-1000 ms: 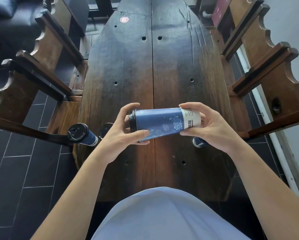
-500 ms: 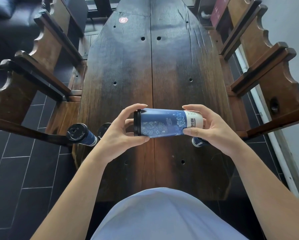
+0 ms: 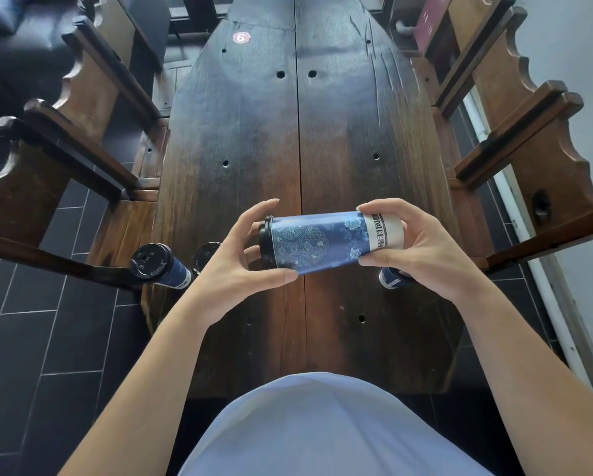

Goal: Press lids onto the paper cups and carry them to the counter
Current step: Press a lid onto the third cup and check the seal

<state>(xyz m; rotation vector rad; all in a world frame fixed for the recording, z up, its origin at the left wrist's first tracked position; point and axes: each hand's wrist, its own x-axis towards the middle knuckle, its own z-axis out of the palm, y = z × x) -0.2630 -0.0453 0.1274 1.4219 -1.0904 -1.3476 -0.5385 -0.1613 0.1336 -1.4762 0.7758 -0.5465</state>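
Over the near end of the table (image 3: 322, 132), at about 6 o'clock from its middle, the blue paper cup (image 3: 319, 243) is held sideways in the air between both hands; compared with a second ago it's been rolled a bit, so the round medallion print now faces up where the flower side did, and the left thumb has slid under the body; looks to me like they're turning it to check the lid (image 3: 265, 240) is seated all the way round, so the pressing on this one is probably about done. Left hand (image 3: 240, 266) has its grip curled round the lid end, right hand (image 3: 422, 249) pinches the white base band. Long axis runs 9 to 3 o'clock, lid pointing to 9, base tipped slightly up toward 3; a second lidded cup (image 3: 159, 267) stands at the table's left edge, another cup (image 3: 393, 278) peeks out under the right hand.
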